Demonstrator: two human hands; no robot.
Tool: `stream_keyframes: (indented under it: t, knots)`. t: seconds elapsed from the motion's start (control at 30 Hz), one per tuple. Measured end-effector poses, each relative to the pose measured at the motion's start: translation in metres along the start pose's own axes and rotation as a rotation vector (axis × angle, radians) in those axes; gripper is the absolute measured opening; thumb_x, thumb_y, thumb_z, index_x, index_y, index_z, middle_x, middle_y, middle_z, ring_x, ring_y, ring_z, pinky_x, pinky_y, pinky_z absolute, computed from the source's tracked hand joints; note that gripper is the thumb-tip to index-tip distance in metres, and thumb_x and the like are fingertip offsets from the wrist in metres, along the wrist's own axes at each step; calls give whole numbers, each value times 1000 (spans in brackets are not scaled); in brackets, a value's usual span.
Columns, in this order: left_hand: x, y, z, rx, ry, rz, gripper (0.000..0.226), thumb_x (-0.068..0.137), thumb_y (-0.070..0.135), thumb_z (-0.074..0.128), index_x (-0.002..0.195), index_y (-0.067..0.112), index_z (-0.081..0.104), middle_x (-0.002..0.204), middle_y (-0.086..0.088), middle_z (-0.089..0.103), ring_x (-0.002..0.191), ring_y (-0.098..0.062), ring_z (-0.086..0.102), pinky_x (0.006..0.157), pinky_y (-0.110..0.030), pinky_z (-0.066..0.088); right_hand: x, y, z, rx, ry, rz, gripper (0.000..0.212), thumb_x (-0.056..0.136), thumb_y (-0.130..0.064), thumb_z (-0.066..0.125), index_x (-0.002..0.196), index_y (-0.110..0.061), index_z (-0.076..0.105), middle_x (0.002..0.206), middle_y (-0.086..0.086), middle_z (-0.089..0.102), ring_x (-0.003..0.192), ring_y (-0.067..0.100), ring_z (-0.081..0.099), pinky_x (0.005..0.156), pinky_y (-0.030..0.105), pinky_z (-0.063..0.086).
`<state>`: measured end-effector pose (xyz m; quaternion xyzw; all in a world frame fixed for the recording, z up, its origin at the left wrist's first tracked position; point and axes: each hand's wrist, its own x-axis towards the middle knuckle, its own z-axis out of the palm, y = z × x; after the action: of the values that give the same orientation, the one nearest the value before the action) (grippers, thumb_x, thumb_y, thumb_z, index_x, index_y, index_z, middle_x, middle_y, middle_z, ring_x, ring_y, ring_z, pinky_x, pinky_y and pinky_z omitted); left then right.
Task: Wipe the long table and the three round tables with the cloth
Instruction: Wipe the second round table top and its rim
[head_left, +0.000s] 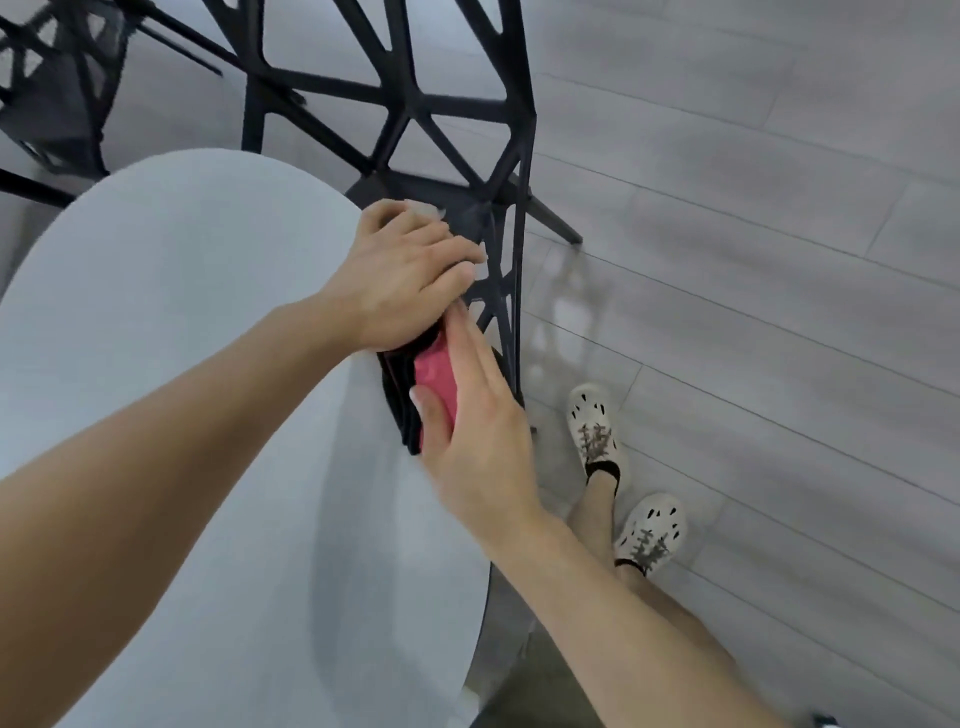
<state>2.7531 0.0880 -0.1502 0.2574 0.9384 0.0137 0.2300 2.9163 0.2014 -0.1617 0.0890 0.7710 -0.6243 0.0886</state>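
Regripping (est.) the black-and-pink cloth (402, 400) at right edge of the round table (156, 338): L hand (405, 280) fingers curl over its far end, R hand (470, 421) thumb & straight fingers pinch the pink fold; recommend squaring folds, then wiping w/ overlapping strokes.

Black lattice chair (415, 98) — grey floor (727, 260).
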Motion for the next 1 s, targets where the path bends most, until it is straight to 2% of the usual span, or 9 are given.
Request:
stream_keyframes:
  t: [0.13, 0.23, 0.37, 0.5, 0.7, 0.8, 0.9, 0.93, 1.0]
  knots:
    - [2, -16, -21, -146, 17, 40, 56, 108, 56, 30, 133, 28, 71, 116, 11, 73, 123, -16, 61, 123, -39, 22, -32, 6, -16, -72, -80, -40, 75, 108, -15, 64, 172, -15, 25, 179, -8, 24, 162, -4, 19, 127, 10, 17]
    - [27, -58, -40, -14, 86, -57, 60, 106, 62, 30, 125, 26, 74, 111, 6, 75, 114, -24, 64, 117, -49, 33, 41, -2, -6, -173, -137, -99, 73, 111, -22, 58, 173, -14, 21, 180, -5, 21, 162, 9, 27, 129, 23, 28]
    - [53, -135, -72, 69, 22, -336, 78, 98, 78, 22, 131, 28, 71, 125, -5, 75, 126, -35, 61, 118, -55, 32, 103, -23, 23, -530, -151, -217, 70, 114, -35, 45, 172, -8, 18, 179, 8, 22, 142, 28, 49, 112, 40, 45]
    - [55, -183, -68, 4, -68, -488, 74, 97, 75, 23, 133, 29, 69, 131, -13, 72, 131, -39, 57, 120, -56, 30, 55, -19, 6, -629, -156, -214, 74, 116, -46, 38, 172, -4, 12, 179, 13, 21, 147, 32, 44, 122, 43, 43]
    - [56, -187, -41, 107, -60, -419, 71, 91, 59, 11, 121, 38, 71, 125, -1, 72, 116, -32, 55, 90, -47, 25, 182, -45, 72, -778, -124, -311, 75, 108, -45, 54, 161, 5, 36, 139, 16, 59, 114, 32, 61, 86, 45, 58]
    - [54, -186, -40, 85, -35, -438, 61, 96, 50, 16, 115, 34, 72, 115, 2, 73, 116, -28, 55, 95, -47, 26, 174, -40, 57, -651, -234, -291, 71, 110, -43, 47, 163, 2, 32, 143, 13, 56, 121, 31, 59, 98, 43, 56]
    - [49, -177, -36, 48, 12, -466, 56, 100, 43, 21, 117, 39, 74, 110, 7, 72, 121, -23, 55, 109, -50, 28, 99, -33, 4, -534, -278, -189, 71, 114, -45, 39, 169, -4, 21, 164, 9, 44, 148, 25, 45, 126, 26, 31]
    - [48, -176, -36, 44, 36, -472, 56, 101, 42, 21, 121, 39, 74, 113, 8, 72, 122, -22, 55, 111, -50, 28, 91, -30, -4, -547, -286, -201, 72, 114, -45, 40, 169, -3, 20, 168, 10, 41, 152, 24, 42, 128, 22, 25]
    - [46, -174, -36, 18, 72, -471, 54, 103, 40, 25, 126, 39, 74, 119, 9, 73, 125, -21, 55, 114, -50, 28, 123, -31, 9, -554, -343, -189, 73, 113, -41, 46, 169, -3, 20, 167, 11, 42, 150, 25, 44, 124, 28, 34]
